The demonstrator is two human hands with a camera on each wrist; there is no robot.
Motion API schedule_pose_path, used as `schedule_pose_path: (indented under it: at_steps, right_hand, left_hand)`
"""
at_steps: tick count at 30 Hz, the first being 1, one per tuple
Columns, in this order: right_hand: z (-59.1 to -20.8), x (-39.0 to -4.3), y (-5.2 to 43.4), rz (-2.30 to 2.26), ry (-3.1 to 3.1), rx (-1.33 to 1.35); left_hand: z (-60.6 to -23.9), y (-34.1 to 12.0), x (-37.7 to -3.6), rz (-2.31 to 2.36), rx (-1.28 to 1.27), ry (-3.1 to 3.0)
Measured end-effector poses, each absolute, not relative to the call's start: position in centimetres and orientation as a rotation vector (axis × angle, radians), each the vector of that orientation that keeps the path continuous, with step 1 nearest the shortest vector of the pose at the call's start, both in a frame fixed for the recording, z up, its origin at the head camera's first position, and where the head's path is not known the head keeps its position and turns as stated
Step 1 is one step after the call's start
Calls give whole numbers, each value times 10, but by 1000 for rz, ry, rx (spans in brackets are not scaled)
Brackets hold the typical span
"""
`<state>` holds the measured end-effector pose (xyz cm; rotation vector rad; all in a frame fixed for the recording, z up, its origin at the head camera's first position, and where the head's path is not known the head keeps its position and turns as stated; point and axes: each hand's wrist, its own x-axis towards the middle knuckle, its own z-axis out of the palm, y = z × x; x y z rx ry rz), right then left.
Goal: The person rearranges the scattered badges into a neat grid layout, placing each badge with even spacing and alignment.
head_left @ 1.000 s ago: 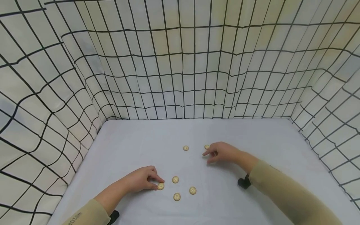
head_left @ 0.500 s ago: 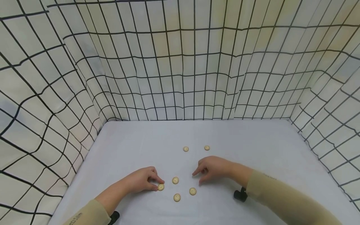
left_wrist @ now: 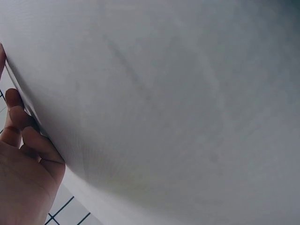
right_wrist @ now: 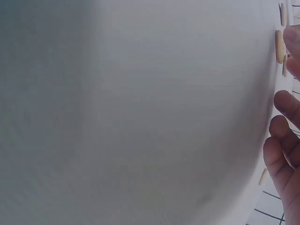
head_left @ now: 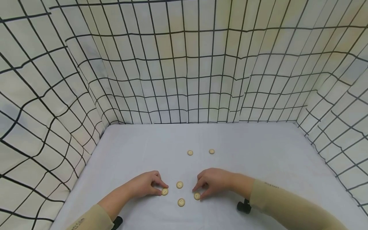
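**Buttons being gathered on a white table**

A white table (head_left: 258, 159) is sitting inside walls of cream cloth with a black grid (head_left: 184, 70). Six tan buttons are lying on it. Four are sitting close together at the near middle, and two are lying well apart from them, farther back: the far left button (head_left: 190, 152) and the far right button (head_left: 211, 151).

By the look of it, the gathering is about two thirds done, with the two far buttons left to bring in.

The left hand (head_left: 143, 184) is pinching the near left button (head_left: 164, 191) between thumb and forefinger against the table. The right hand (head_left: 215, 182) is curling its thumb and forefinger around the near right button (head_left: 196, 196), touching it at the fingertips. The middle button (head_left: 179, 184) is lying between the two hands, untouched, and the nearest button (head_left: 181, 202) is lying just nearer than that, also free. Both wrist views are showing mostly blank table and finger edges.
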<state>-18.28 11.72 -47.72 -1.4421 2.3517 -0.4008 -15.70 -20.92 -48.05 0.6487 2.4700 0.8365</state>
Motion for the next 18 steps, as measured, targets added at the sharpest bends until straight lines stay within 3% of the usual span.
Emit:
schedule_pose_path:
  at_steps: [18]
  right_hand:
    - [-482, -182, 114, -330, 2349, -1515]
  left_hand:
    - [-480, -210, -158, 841, 640, 2466]
